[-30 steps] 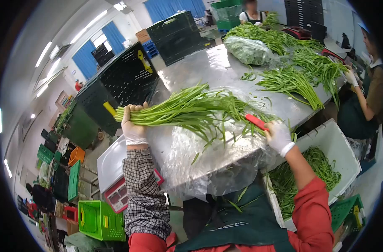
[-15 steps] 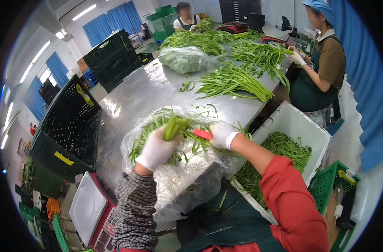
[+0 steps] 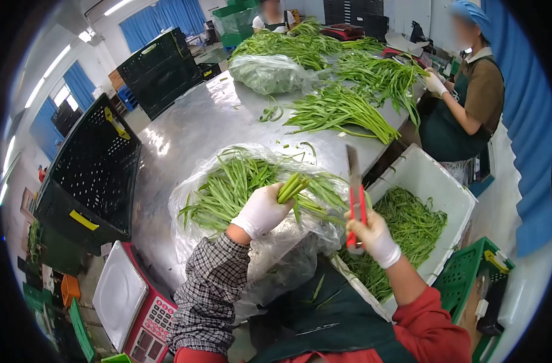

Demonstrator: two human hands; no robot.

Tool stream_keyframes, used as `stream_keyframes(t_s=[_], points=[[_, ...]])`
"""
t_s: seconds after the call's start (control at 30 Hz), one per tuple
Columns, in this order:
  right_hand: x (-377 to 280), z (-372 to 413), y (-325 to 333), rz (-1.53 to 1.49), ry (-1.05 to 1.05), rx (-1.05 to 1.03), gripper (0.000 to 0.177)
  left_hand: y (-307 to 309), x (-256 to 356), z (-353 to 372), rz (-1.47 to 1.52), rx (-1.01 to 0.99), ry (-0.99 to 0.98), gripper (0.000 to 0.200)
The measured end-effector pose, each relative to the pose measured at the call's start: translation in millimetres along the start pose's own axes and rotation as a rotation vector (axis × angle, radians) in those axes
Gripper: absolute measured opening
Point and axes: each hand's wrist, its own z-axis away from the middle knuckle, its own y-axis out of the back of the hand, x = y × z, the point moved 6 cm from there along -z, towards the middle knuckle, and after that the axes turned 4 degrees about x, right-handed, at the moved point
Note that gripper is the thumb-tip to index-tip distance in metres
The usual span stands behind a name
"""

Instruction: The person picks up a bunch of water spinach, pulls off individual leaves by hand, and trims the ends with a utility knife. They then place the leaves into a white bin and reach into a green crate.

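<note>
My gloved left hand (image 3: pixel 264 212) is closed round a bunch of water spinach (image 3: pixel 294 186), its stem ends pointing up and right. My gloved right hand (image 3: pixel 374 235) grips red-handled scissors (image 3: pixel 357 209), blades upward, right of the bunch; the blades look slightly blurred. Beneath and behind my left hand, more loose water spinach (image 3: pixel 227 193) lies on a clear plastic bag (image 3: pixel 182 227) at the table's near edge. To the right, a white bin (image 3: pixel 463 206) holds cut greens (image 3: pixel 412 221) beside my right forearm.
Across the metal table (image 3: pixel 173 124) are piled greens (image 3: pixel 342 115) and a bagged bundle (image 3: pixel 267 74). A black crate (image 3: pixel 85 181) and a red scale (image 3: pixel 146 314) stand left, a green crate (image 3: pixel 469 272) right. Co-workers sit at the far end and right side (image 3: pixel 484 91).
My left hand has moved right and turned, bringing the bunch's stem ends rightward. My right hand has swung right and down, away from the bunch, and the scissors' blades now show pointing up.
</note>
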Motion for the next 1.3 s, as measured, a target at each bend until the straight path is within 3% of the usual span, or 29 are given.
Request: stream_keyframes(t_s=[0.03,0.07,0.13,0.27,0.47,0.53,0.6,0.67,0.7,0.9,0.97,1.0,1.03,1.07,1.13,1.17,1.2,1.27,1.3], points=[[-8,10,-10,0.055,-0.050,0.023,0.019,-3,-1,-1,-0.021,-0.004,0.001,0.024],[-17,11,-17,0.371,0.202,0.056,0.023,-4,-1,-3,-0.042,-0.004,0.001,0.023],[-30,18,-28,0.557,0.397,0.074,0.027,-8,2,-5,-0.120,0.019,-0.044,0.023],[-31,14,-38,0.661,0.490,0.135,0.031,-5,26,0,-0.301,0.012,-0.034,0.021],[-32,19,-24,0.744,0.587,0.221,0.029,-9,50,9,-0.342,0.149,-0.239,0.026],[10,20,25,0.625,0.144,0.286,0.027,3,59,21,-0.283,0.198,-0.313,0.018],[18,35,83,0.697,0.207,0.518,0.026,30,73,37,-0.212,0.262,-0.386,0.017],[8,42,100,0.614,0.172,0.581,0.026,35,74,45,-0.244,0.256,-0.417,0.023],[-5,41,93,0.683,0.043,0.547,0.026,34,71,43,-0.265,0.256,-0.431,0.024],[-13,-33,34,0.977,0.314,0.200,0.030,33,78,53,-0.682,0.347,-0.550,0.038],[-10,-76,13,1.094,0.383,0.131,0.023,31,88,57,-0.783,0.376,-0.627,0.023],[-19,-91,-2,1.249,0.312,0.029,0.023,31,91,58,-0.835,0.397,-0.659,0.016],[-35,-93,-18,1.396,0.435,0.027,0.027,31,93,58,-0.870,0.392,-0.680,0.011],[-60,-87,-34,1.187,0.627,0.056,0.035,29,90,56,-0.937,0.352,-0.668,0.011],[-89,-72,-61,0.609,0.683,-0.200,0.050,23,79,51,-1.052,0.272,-0.633,0.010],[-103,-54,-74,0.531,0.862,-0.258,0.054,16,68,45,-1.065,0.214,-0.630,0.006],[-111,-37,-85,0.581,0.844,-0.374,0.059,8,61,40,-1.101,0.155,-0.602,0.008],[-90,-23,-102,0.766,0.828,-0.366,0.065,-7,48,34,-1.175,0.034,-0.549,0.012],[-80,-20,-101,0.755,0.773,-0.345,0.068,-13,47,33,-1.115,0.028,-0.627,0.011]])
